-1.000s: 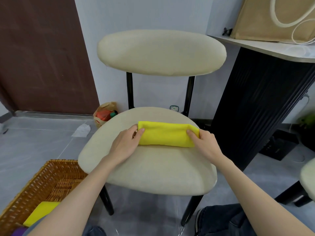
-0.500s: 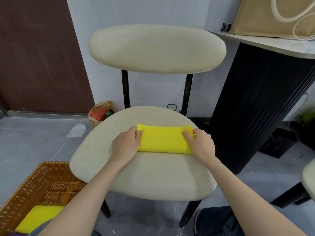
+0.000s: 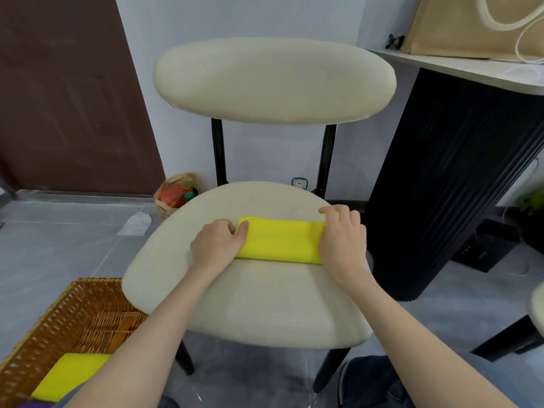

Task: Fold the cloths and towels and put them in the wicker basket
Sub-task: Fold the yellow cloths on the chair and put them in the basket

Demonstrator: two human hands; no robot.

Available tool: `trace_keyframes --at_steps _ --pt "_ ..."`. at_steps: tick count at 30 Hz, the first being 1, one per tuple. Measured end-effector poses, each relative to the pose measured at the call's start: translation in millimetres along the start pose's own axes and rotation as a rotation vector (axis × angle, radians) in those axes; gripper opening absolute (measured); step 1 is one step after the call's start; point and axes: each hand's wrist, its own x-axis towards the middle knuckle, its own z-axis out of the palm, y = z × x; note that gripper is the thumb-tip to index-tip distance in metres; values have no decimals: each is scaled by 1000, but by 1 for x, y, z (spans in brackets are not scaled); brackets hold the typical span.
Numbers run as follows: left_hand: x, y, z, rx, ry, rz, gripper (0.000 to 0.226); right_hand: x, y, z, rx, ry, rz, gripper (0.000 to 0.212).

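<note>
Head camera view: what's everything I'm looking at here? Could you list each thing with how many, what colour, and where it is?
Folded cloth: one, yellow, on the chair seat between the hands.
Chair: one, cream cushions, black legs, centre.
Wicker basket: one, brown, on the floor lower left.
Cloth in basket: one, yellow, folded, near end of the basket.
Paper bag: one, tan with red contents, floor behind the chair.
Tote bag: one, beige, on the tabletop upper right.
Table base: one, black, ribbed, right.
Door: one, dark brown, left.
Left hand: on the cloth's left end.
Right hand: on the cloth's right end.
</note>
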Motion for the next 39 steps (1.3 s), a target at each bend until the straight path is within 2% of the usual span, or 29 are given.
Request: trace_keyframes --at_steps 4,10,14,21,26,29,31,34,37,39 --pt "0 2 1 -129 -35 73 42 -4 -15 3 145 -109 -222 36" --pt "0 4 7 -38 5 150 29 -15 -32 7 74 -394 -305 45" --pt "0 4 8 50 23 131 29 -18 -32 9 4 -478 -257 47" --pt "-4 7 7 187 57 80 31 -17 -15 9 -57 -487 -116 48" --pt "-9 13 4 233 76 53 29 -11 6 -1 63 -560 26 50" --pt "-11 20 6 231 199 198 20 -8 5 -3 163 -481 85 50" --pt "-11 26 11 138 240 371 29 -6 -3 -6 134 -374 97 49" --pt "-19 39 20 41 117 536 40 -8 -18 -8 53 -337 -41 48" --pt "-26 40 33 217 -85 496 46 -16 -27 -1 -1 -422 -173 48" --pt "-28 36 38 301 -113 444 49 -19 -26 6 -49 -459 -184 48"
